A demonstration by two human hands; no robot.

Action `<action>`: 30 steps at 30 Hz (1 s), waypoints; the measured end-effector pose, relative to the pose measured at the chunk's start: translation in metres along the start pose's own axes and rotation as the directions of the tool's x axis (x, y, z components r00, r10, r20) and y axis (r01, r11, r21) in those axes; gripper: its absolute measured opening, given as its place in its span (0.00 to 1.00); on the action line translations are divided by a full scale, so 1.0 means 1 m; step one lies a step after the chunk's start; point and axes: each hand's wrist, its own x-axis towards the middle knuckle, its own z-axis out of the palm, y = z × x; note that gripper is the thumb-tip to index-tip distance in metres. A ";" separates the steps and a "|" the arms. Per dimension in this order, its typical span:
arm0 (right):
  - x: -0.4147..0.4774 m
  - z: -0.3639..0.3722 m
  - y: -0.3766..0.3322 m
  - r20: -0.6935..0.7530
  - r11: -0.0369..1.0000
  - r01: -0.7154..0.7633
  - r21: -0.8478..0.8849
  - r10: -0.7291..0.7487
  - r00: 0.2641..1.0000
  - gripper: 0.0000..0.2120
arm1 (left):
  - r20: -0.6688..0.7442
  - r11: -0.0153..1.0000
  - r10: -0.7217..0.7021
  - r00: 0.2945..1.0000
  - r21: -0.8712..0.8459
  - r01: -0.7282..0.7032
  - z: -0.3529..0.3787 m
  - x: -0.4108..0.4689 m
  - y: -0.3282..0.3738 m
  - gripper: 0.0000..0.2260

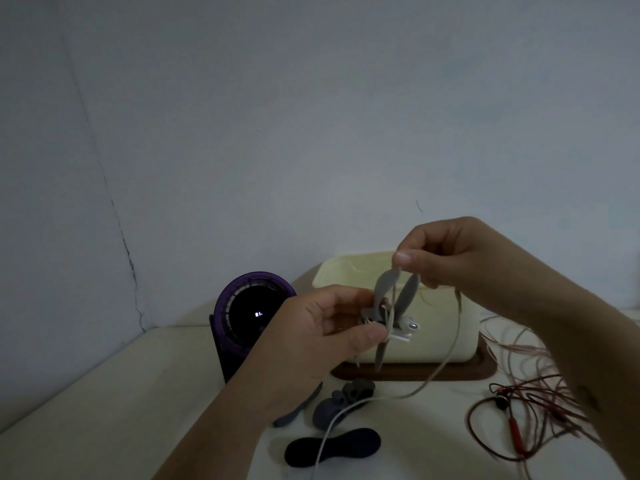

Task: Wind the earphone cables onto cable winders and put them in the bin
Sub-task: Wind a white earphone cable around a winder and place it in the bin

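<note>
Both hands are raised above the table [104, 393] in front of the bin [349, 271]. The left hand [322, 327] pinches a grey winder [386, 285] at its middle between thumb and fingers, with the winder's blades sticking up and down from the grip. White earbuds [410, 326] sit against the winder's middle, just right of the left thumb. The right hand [460, 258], higher and to the right, has its fingers curled and pinches the white cable [450, 341] just above the winder's upper tips. From there the cable hangs down in front of the bin, reaches the table and trails off towards the near edge. The cream bin stands on a dark wooden tray [415, 374] behind the hands; its inside cannot be seen. Spare winders [332, 445] lie on the table below the hands, in black, dark grey and blue-grey, and the white cable crosses over the black one. A loose tangle of red cables [519, 393] lies to the right, partly under the right forearm. A purple fan [249, 306] stands left of the bin
</note>
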 end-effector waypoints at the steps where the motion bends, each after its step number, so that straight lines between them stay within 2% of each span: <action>1: 0.002 0.002 0.007 0.015 0.999 -0.025 0.046 0.024 1.000 0.23 | 0.018 1.000 0.009 1.000 -0.012 -0.008 0.002 -0.001 0.001 0.17; 3: 0.003 0.010 0.016 0.039 0.990 -0.070 0.126 0.065 0.997 0.24 | 0.024 0.999 0.020 1.000 -0.032 -0.020 0.006 -0.001 0.004 0.15; 6: 0.004 0.023 0.025 0.100 0.957 -0.105 0.270 0.081 0.992 0.15 | -0.030 0.997 0.049 0.998 -0.055 -0.051 0.007 -0.001 0.005 0.15; 7: 0.004 0.026 0.028 0.121 0.935 -0.123 0.332 0.087 0.989 0.17 | -0.049 0.996 0.060 0.997 -0.062 -0.063 0.006 -0.001 0.007 0.16; 9: 0.004 0.031 0.036 0.162 0.866 -0.197 0.460 0.136 0.977 0.35 | -0.079 0.994 0.072 0.994 -0.072 -0.078 0.003 -0.001 0.009 0.16; 10: 0.004 0.034 0.038 0.180 0.831 -0.232 0.506 0.161 0.970 0.40 | -0.088 0.994 0.071 0.994 -0.081 -0.078 0.003 0.000 0.009 0.16; 13: 0.004 0.044 0.040 0.189 0.781 -0.258 0.569 0.181 0.965 0.38 | -0.092 0.990 0.065 0.994 -0.120 -0.076 0.001 0.002 0.006 0.12; 18: 0.004 0.045 0.040 0.221 0.739 -0.288 0.609 0.191 0.956 0.41 | -0.024 0.991 0.035 0.999 -0.131 -0.038 -0.004 0.001 0.004 0.14; 19: 0.004 0.043 0.039 0.234 0.740 -0.299 0.603 0.194 0.953 0.39 | 0.010 0.992 0.028 1.000 -0.120 -0.026 -0.005 0.000 0.004 0.14; 23: 0.001 0.037 0.038 0.287 0.766 -0.302 0.568 0.160 0.945 0.21 | 0.119 0.994 0.002 0.993 -0.112 0.011 -0.004 -0.002 0.005 0.13; 25: 0.001 0.038 0.044 0.310 0.758 -0.321 0.567 0.165 0.936 0.20 | 0.102 0.992 0.007 0.995 -0.122 0.006 -0.004 -0.001 0.004 0.13; 27: 0.001 0.048 0.047 0.365 0.675 -0.381 0.631 0.175 0.915 0.23 | 0.063 0.992 0.008 0.998 -0.128 0.000 -0.006 0.000 0.002 0.14; 30: 0.001 0.068 0.049 0.432 0.430 -0.460 0.777 0.169 0.886 0.17 | 0.018 0.990 0.014 1.000 -0.139 -0.011 -0.010 0.001 0.000 0.14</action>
